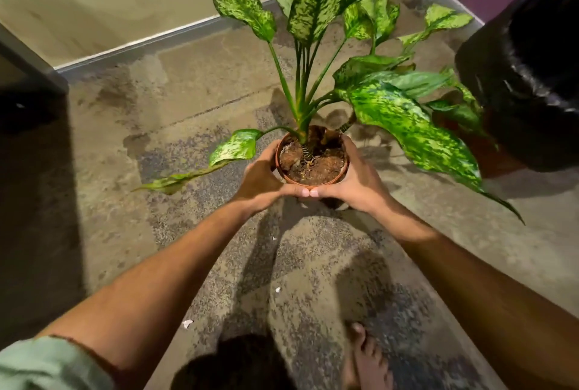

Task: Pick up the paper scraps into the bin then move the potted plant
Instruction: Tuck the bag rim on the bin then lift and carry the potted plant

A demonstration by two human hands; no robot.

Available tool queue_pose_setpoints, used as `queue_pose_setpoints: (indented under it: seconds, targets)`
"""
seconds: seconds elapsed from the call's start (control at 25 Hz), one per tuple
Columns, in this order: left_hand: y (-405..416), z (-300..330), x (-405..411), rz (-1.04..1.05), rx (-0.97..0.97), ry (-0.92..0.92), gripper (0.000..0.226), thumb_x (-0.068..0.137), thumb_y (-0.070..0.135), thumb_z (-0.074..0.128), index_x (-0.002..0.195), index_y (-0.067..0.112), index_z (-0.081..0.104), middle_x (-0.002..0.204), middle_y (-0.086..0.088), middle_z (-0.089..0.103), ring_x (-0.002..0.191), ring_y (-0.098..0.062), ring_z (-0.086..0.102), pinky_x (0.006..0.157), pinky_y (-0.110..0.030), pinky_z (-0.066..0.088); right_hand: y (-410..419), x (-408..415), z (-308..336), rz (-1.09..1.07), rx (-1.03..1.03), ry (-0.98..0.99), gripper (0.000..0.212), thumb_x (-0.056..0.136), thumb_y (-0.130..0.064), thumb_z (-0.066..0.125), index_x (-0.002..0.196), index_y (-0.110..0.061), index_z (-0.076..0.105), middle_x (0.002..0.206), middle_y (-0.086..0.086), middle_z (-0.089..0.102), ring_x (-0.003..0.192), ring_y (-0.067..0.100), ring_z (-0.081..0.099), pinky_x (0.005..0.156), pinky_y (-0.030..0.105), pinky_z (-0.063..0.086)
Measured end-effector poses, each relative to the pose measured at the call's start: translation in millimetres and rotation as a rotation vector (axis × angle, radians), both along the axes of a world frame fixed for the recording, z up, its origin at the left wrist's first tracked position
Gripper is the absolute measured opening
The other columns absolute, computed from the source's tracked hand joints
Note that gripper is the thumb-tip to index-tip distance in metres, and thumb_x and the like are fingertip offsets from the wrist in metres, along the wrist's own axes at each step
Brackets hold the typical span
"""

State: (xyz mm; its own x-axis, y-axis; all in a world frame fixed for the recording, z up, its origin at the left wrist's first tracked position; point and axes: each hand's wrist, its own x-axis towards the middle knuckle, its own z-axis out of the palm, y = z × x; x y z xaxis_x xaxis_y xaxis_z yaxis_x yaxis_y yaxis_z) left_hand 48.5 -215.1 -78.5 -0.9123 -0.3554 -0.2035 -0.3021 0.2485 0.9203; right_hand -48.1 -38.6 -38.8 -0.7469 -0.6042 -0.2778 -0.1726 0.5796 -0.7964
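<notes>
Both hands are wrapped around the potted plant [313,158] — left hand [261,178] curled round the left side of the little terracotta pot, right hand [355,179] round the right side, thumbs meeting at the near rim and touching tip to tip. The pot sits between the palms, out at arm's length in front of the person; whether it's lifted clear of the floor [188,126] or just resting on it is hard to say from this angle.

The leaves fan out wide past the hands: one droopy leaf [232,147] hangs just left of the left hand, and a big speckled one sweeps out to the right of the right hand, reaching toward the black bin [526,82], which stands up and to the right, close enough that leaves overlap its side.

Nearer than the hands, a few small paper scraps [187,323] lie on the floor below the forearms. A bare foot [368,358] shows at the bottom edge. Beyond the plant — a wall with a grey skirting board [150,42].
</notes>
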Motion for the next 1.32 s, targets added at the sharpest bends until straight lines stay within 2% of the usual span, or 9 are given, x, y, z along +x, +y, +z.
queue_pose_setpoints:
  seconds: [0.12, 0.32, 0.48, 0.68, 0.8, 0.88, 1.0, 1.16, 1.32]
  targets:
    - [3.5, 47.4, -10.7, -0.058, 0.025, -0.002, 0.109, 0.042, 0.032, 0.095, 0.137, 0.024, 0.041, 0.126, 0.007, 0.061, 0.115, -0.005, 0.057, 0.105, -0.035, 0.044, 11.8, 2.1, 55.1, -0.025, -0.104, -0.198, 0.082, 0.071, 0.013, 0.074, 0.139, 0.001, 0.03, 0.13, 0.008, 0.049, 0.102, -0.005, 0.052, 0.07, -0.008, 0.034]
    - [9.2, 151.5, -33.4, -0.111, -0.077, 0.067, 0.108, 0.047, 0.037, 0.094, 0.139, 0.018, 0.039, 0.132, 0.001, 0.056, 0.123, -0.01, 0.052, 0.106, -0.038, 0.042, 20.3, -21.2, 136.1, -0.12, -0.043, -0.05, 0.106, 0.036, -0.058, 0.091, 0.127, -0.037, 0.043, 0.126, -0.011, 0.058, 0.115, 0.007, 0.056, 0.1, 0.033, 0.047]
    - [8.7, 249.1, -54.0, -0.123, -0.076, 0.066, 0.104, 0.048, 0.027, 0.094, 0.135, 0.009, 0.041, 0.128, -0.001, 0.057, 0.122, -0.007, 0.053, 0.104, -0.026, 0.042, 19.1, -39.6, 240.3, -0.169, -0.078, -0.133, 0.086, 0.057, 0.001, 0.089, 0.13, -0.002, 0.044, 0.116, 0.004, 0.056, 0.107, 0.012, 0.051, 0.084, -0.004, 0.035]
    - [4.2, 376.1, -91.3, -0.141, -0.108, 0.026, 0.112, 0.051, 0.043, 0.091, 0.142, 0.013, 0.032, 0.137, -0.003, 0.052, 0.128, -0.014, 0.049, 0.107, -0.04, 0.042, 12.8, -84.7, 367.0, -0.084, -0.032, -0.02, 0.11, 0.042, -0.052, 0.09, 0.134, -0.02, 0.04, 0.127, -0.002, 0.057, 0.115, 0.004, 0.055, 0.095, 0.021, 0.044]
    - [0.8, 440.7, -117.5, -0.119, -0.078, 0.035, 0.112, 0.049, 0.044, 0.09, 0.14, 0.013, 0.035, 0.137, -0.005, 0.05, 0.128, -0.014, 0.048, 0.108, -0.034, 0.041, 8.5, -111.1, 428.9, -0.075, -0.115, -0.135, 0.089, 0.059, 0.009, 0.085, 0.134, 0.005, 0.038, 0.124, 0.006, 0.05, 0.094, -0.024, 0.051, 0.08, -0.005, 0.034]
    - [-1.6, 478.4, -136.4, -0.115, -0.074, 0.051, 0.107, 0.048, 0.035, 0.092, 0.138, 0.016, 0.038, 0.135, -0.003, 0.052, 0.125, -0.012, 0.05, 0.105, -0.022, 0.041, 6.2, -125.1, 468.8, 0.043, -0.164, -0.112, 0.079, 0.066, 0.019, 0.074, 0.134, 0.007, 0.036, 0.128, 0.012, 0.049, 0.107, -0.007, 0.051, 0.086, -0.004, 0.031]
    - [-9.6, 513.5, -169.0, -0.11, -0.053, 0.086, 0.099, 0.051, 0.02, 0.092, 0.135, 0.016, 0.041, 0.13, -0.001, 0.056, 0.121, -0.007, 0.053, 0.099, -0.015, 0.041, -2.3, -162.8, 498.5, 0.026, -0.147, -0.135, 0.073, 0.074, 0.012, 0.072, 0.137, 0.002, 0.036, 0.118, 0.002, 0.045, 0.113, 0.008, 0.04, 0.084, -0.003, 0.027]
    - [-32.1, 534.8, -226.8, -0.127, -0.057, 0.095, 0.1, 0.049, 0.029, 0.094, 0.135, 0.021, 0.044, 0.125, 0.006, 0.062, 0.115, -0.004, 0.057, 0.099, -0.027, 0.047, -20.3, -214.1, 514.4, -0.082, -0.092, 0.09, 0.099, 0.045, -0.047, 0.091, 0.13, -0.03, 0.044, 0.122, -0.013, 0.06, 0.11, 0.004, 0.056, 0.097, 0.021, 0.046]
    - [-57.7, 535.0, -290.0, -0.143, -0.028, 0.072, 0.106, 0.043, 0.035, 0.095, 0.136, 0.026, 0.045, 0.127, 0.007, 0.061, 0.119, -0.009, 0.056, 0.103, -0.042, 0.045, -49.8, -261.6, 530.2, -0.179, -0.115, -0.034, 0.095, 0.056, -0.012, 0.092, 0.137, -0.01, 0.041, 0.125, -0.002, 0.054, 0.113, 0.007, 0.048, 0.088, 0.002, 0.035]
